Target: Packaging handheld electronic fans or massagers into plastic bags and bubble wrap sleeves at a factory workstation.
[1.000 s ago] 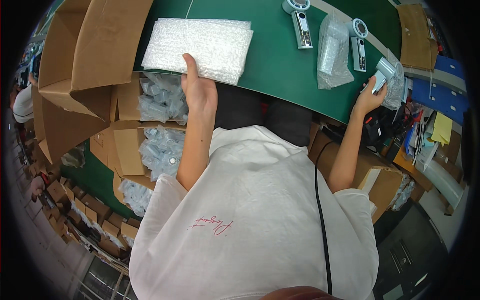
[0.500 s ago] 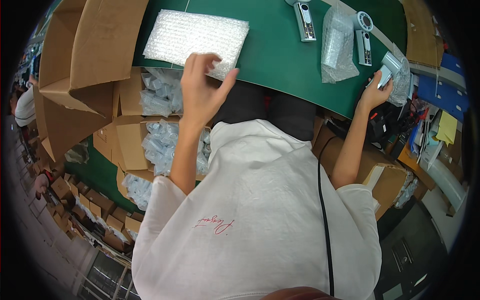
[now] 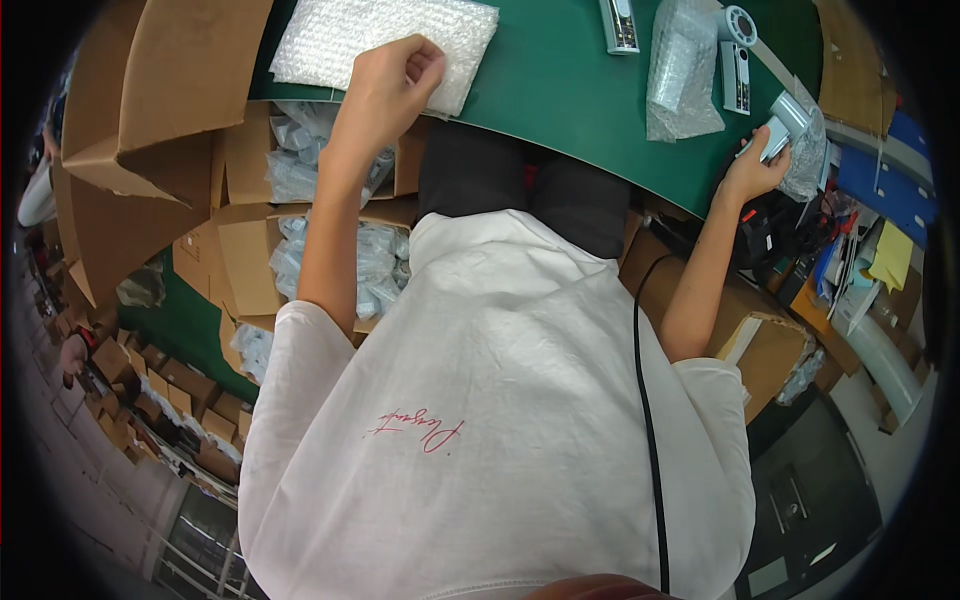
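Note:
My left hand (image 3: 395,85) is above the stack of bubble-wrap bags (image 3: 330,45) at the near left of the green table. Its thumb and fingers are curled into a pinch, and whether a bag's edge is between them is hidden. At the table's right edge, my right hand (image 3: 755,175) grips a pale handheld device (image 3: 776,138) with a grey cylindrical head. Crumpled bubble wrap (image 3: 805,165) lies against that device. Further left are another handheld device (image 3: 736,75) with a ring-shaped head, a bubble-wrapped bundle (image 3: 682,85) and a further handheld device (image 3: 621,25).
Open cardboard boxes (image 3: 255,265) with clear-wrapped items stand below the table on the left. A tall carton (image 3: 185,70) rises beside the table. At right are a cluttered shelf (image 3: 850,240) and a box (image 3: 770,365). A black cable (image 3: 648,430) runs down my shirt.
My left hand has closed from spread fingers to a pinch over the bubble-wrap bags. The view has shifted slightly, moving the table upward. My right hand keeps holding the device.

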A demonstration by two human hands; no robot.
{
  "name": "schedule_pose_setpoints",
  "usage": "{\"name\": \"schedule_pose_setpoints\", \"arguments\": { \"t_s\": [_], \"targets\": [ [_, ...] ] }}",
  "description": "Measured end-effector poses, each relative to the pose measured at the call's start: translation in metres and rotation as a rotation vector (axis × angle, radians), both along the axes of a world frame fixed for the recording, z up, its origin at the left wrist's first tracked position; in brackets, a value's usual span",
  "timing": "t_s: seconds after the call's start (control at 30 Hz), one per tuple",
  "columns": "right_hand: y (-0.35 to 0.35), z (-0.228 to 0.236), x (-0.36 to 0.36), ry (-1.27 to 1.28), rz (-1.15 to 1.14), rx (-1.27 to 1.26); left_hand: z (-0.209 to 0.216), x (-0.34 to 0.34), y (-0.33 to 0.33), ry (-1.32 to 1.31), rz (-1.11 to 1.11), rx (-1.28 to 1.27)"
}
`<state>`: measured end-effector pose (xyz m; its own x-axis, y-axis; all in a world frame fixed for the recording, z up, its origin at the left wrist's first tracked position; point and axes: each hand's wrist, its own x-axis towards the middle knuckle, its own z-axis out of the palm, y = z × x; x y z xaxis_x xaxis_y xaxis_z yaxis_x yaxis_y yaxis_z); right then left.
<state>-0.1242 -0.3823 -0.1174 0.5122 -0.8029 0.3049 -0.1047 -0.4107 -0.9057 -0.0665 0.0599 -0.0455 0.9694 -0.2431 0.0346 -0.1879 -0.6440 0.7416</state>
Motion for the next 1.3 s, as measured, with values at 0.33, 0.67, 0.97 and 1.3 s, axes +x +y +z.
{"name": "schedule_pose_setpoints", "arguments": {
  "t_s": [0.33, 0.67, 0.97, 1.3],
  "targets": [
    [0.099, 0.079, -0.022, -0.271, 0.284, 0.203, -0.02, 0.003, 0.008, -0.066, 0.047, -0.088],
    [0.229, 0.052, 0.008, -0.15, 1.087, -0.26, -0.023, 0.018, 0.011, 0.157, 0.12, -0.423],
    [0.234, 0.084, 0.002, 0.192, 1.201, -0.349, 0.009, 0.018, 0.001, 0.109, 0.152, -0.689],
    [0.184, 0.17, -0.021, 0.314, 0.844, 0.515, 0.097, -0.029, -0.061, -0.316, -0.042, -0.239]
  ]
}}
